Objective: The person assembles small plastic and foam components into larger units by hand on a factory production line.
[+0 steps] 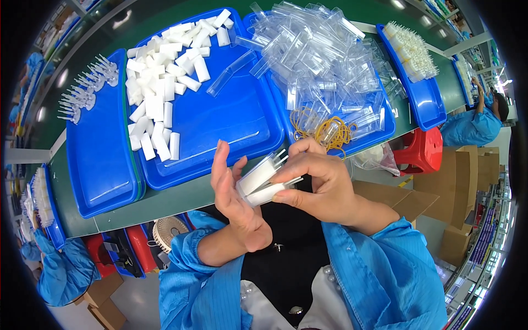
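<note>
In front of my chest, my right hand (324, 184) pinches two small clear plastic sleeves with white blocks (256, 177) in them. Thin clear prongs stick out at their upper right ends, partly behind my fingers. My left hand (236, 206) is open, its fingers stretched upward, and the sleeves' lower ends rest against it. Loose white blocks (168, 88) lie piled in a blue tray (225, 124) just beyond. To its right, a heap of clear plastic sleeves (313, 49) fills another blue tray (363, 140), with yellow rubber bands (330, 132) at its near edge.
At the left, a blue tray (102, 165) holds clear pronged pieces (91, 85). More pronged pieces (410, 49) fill a narrow tray (429, 107) at the right. Below the bench edge are a red stool (421, 151), cardboard boxes (451, 176) and a fan (168, 231). Co-workers sit at both sides.
</note>
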Action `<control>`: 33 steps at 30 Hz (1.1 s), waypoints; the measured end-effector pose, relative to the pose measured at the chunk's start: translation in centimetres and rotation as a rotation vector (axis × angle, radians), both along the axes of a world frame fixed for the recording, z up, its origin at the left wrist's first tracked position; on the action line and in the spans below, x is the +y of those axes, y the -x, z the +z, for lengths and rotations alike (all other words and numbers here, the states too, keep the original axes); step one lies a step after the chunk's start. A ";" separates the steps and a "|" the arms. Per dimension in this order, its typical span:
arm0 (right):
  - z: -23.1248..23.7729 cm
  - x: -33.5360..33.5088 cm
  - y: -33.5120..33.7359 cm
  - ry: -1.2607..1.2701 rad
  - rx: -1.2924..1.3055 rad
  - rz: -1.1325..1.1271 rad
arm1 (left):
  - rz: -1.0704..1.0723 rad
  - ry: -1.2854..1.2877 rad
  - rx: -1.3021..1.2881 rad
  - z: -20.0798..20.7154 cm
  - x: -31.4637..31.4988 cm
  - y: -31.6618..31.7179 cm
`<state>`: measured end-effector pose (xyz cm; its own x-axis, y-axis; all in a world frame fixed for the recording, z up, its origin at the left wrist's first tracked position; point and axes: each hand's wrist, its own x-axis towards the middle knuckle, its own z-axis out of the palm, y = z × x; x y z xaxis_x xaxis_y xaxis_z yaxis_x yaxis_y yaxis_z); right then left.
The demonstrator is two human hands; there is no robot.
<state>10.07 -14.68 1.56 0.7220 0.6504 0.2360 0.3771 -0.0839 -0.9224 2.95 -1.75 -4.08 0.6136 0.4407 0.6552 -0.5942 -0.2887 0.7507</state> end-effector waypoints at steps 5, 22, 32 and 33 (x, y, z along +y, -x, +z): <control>-0.1 0.2 -0.1 -0.028 0.006 0.031 | 0.043 -0.111 -0.049 -0.1 0.0 0.2; 0.9 -3.3 1.0 0.086 -0.274 0.162 | -1.312 0.832 0.780 3.3 1.3 1.0; -1.9 -3.3 2.3 0.106 -0.703 0.108 | -0.977 0.850 0.763 2.4 -1.0 1.7; -1.2 -3.4 1.9 0.072 -0.637 0.170 | -0.989 0.835 0.816 2.8 -0.6 1.7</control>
<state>8.12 -18.08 0.36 0.3415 0.7730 0.5347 0.8604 -0.0282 -0.5088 1.21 -2.31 -1.31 0.9326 -0.2892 -0.2158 0.3543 0.6200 0.7000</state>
